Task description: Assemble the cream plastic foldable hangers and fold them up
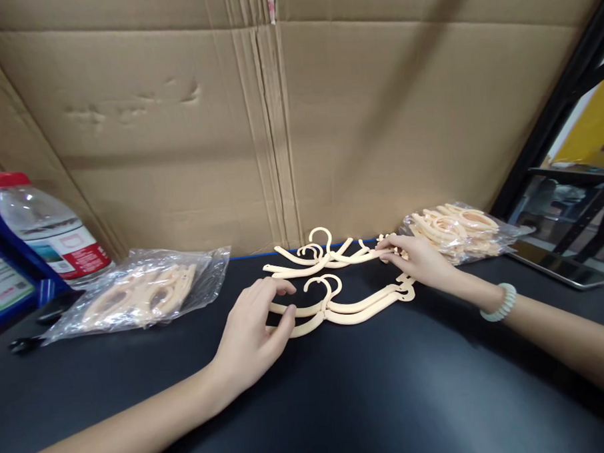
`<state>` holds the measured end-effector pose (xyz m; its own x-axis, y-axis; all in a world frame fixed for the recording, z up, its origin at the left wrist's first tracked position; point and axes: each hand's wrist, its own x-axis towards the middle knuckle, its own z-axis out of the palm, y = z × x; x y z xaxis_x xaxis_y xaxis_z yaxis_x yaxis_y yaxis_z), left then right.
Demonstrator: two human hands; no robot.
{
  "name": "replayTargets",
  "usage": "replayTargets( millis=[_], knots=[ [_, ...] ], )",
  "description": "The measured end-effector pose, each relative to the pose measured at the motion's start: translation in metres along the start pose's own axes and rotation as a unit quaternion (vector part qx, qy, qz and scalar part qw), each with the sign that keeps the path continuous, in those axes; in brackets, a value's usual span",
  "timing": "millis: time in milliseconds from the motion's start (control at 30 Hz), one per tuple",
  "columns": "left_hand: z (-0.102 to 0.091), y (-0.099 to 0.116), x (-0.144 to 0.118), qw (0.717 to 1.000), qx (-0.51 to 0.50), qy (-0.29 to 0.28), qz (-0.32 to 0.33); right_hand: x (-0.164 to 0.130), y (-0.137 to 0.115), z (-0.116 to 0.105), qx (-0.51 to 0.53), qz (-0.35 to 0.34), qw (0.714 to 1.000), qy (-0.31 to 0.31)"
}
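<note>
Two cream plastic clothes hangers (358,314) lie close together on the black table, hooks pointing away from me. My left hand (256,322) is over their left end, thumb and forefinger apart, and it hides that end. Behind them lie more cream hangers (304,270), overlapping, their arms at differing angles. My right hand (421,258), with a pale coiled band (500,302) at the wrist, has its fingers closed on the right end of one of these back hangers. Small cream pieces show beside its fingertips; their kind is unclear.
A clear bag (149,296) of cream hanger parts lies left, near a red-capped bottle (52,224) and a blue container (8,266). Another bag (455,233) lies back right, beside a dark flat device (558,265). Cardboard (178,138) stands behind the table.
</note>
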<state>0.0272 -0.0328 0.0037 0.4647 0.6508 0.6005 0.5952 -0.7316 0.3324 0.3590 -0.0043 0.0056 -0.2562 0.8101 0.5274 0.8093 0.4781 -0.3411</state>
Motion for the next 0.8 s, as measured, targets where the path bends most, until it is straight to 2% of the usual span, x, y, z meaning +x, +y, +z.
replayTargets(
  millis=[200,400,500,600,700,800],
  knots=[
    [0.001,-0.004,0.003,0.997,-0.017,0.074,-0.028,-0.009,-0.008,-0.008,0.025,0.021,0.993,0.110],
    [0.003,-0.007,0.002,0.996,-0.019,0.063,-0.063,-0.018,-0.036,-0.009,0.085,0.045,0.980,0.176],
    [0.004,-0.008,0.002,0.997,-0.025,0.051,-0.054,-0.023,-0.053,-0.004,0.097,0.034,0.980,0.168],
    [0.004,-0.008,0.003,0.996,-0.049,0.029,-0.066,-0.026,-0.061,0.000,0.117,0.012,0.984,0.130],
    [0.004,-0.007,0.005,0.995,-0.065,0.030,-0.076,-0.023,-0.055,-0.003,0.138,-0.002,0.988,0.072],
    [0.004,-0.007,0.006,0.994,-0.067,0.031,-0.075,-0.014,-0.035,-0.011,0.121,0.031,0.991,0.050]
  ],
)
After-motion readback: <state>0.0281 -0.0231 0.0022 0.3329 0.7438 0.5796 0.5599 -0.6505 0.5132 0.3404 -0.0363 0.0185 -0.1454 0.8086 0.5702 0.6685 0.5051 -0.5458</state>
